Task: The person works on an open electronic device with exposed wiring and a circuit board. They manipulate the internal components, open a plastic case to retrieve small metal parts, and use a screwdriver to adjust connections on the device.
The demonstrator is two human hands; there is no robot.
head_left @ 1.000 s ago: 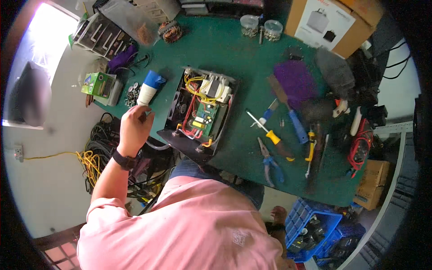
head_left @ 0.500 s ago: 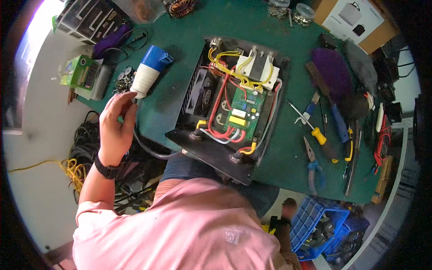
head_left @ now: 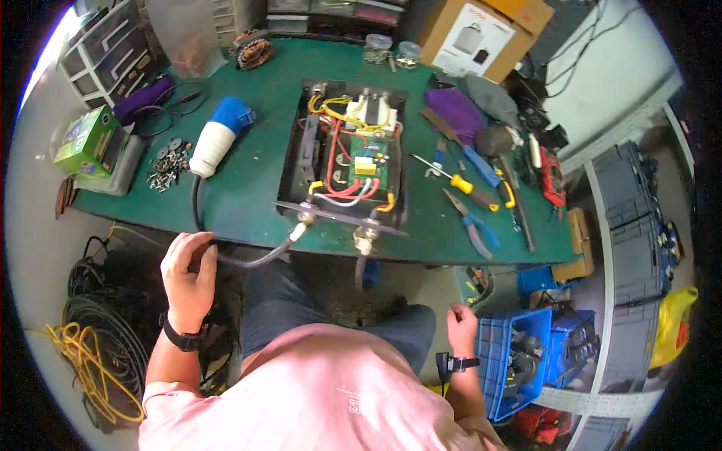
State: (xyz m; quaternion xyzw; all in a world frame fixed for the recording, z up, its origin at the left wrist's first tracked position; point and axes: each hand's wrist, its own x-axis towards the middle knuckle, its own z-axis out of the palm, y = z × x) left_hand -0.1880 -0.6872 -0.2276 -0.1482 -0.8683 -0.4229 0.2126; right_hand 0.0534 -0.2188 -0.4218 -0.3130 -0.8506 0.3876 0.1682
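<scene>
At the bench's front edge, my left hand [head_left: 188, 274] has curled fingers beside the dark cable [head_left: 197, 210] from a blue-and-white plug [head_left: 214, 143]; whether they grip it is hidden. Low on the right, my right hand [head_left: 460, 323] hangs beside a blue crate [head_left: 485, 368], fingers curled, contents hidden. An open metal enclosure [head_left: 288, 195] holds a green circuit board [head_left: 368, 154] and red, yellow and white wires, with cable fittings [head_left: 304, 218] at its front. Screwdrivers [head_left: 460, 182] and blue-handled pliers [head_left: 477, 231] lie to its right; loose screws [head_left: 169, 165] lie left.
A green bench [head_left: 263, 188] carries drawer units [head_left: 98, 52], a cardboard box [head_left: 436, 41], a green box [head_left: 86, 139], a purple cloth [head_left: 451, 109] and a red meter [head_left: 550, 173]. Coiled cables [head_left: 90, 353] lie lower left; grey bins [head_left: 635, 225] stand at right.
My left hand has moved down from just below the plug to the bench edge. The view has shifted, showing my right hand more clearly and the cables at the enclosure's front.
</scene>
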